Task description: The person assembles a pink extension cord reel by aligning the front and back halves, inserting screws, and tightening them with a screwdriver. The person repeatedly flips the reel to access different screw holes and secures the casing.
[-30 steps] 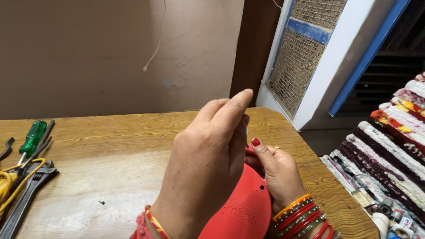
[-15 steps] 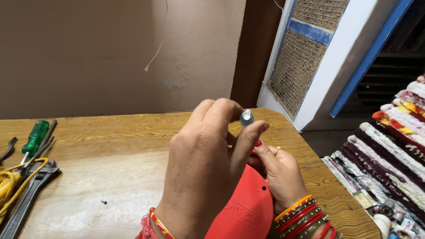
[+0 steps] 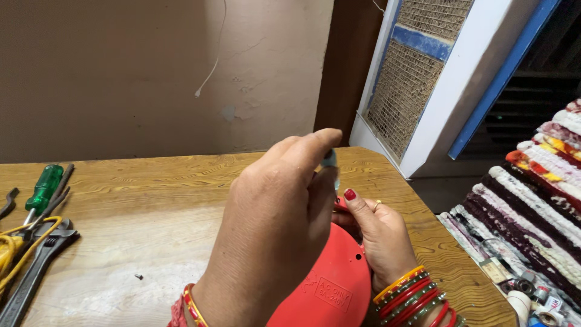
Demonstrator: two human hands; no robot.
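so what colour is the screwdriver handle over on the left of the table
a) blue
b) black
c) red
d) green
d, the screwdriver lying at the left edge of the wooden table has a translucent green handle, next to a grey adjustable wrench and yellow wire.

The left hand [image 3: 272, 224] is raised over a red plastic cover [image 3: 330, 284], pinching a small pale blue handle [image 3: 330, 160] between thumb and forefinger, while the right hand [image 3: 378, 233], with red and gold bangles at its wrist, grips the cover's upper edge. On the wooden surface [image 3: 151, 200], a tiny dark screw [image 3: 138, 277] lies near the left hand. At the far left lie a green-handled screwdriver [image 3: 43, 189], a dark wrench [image 3: 33, 269] and yellow wire [image 3: 15, 245], and a striped rug [image 3: 532, 194] covers the floor at right.
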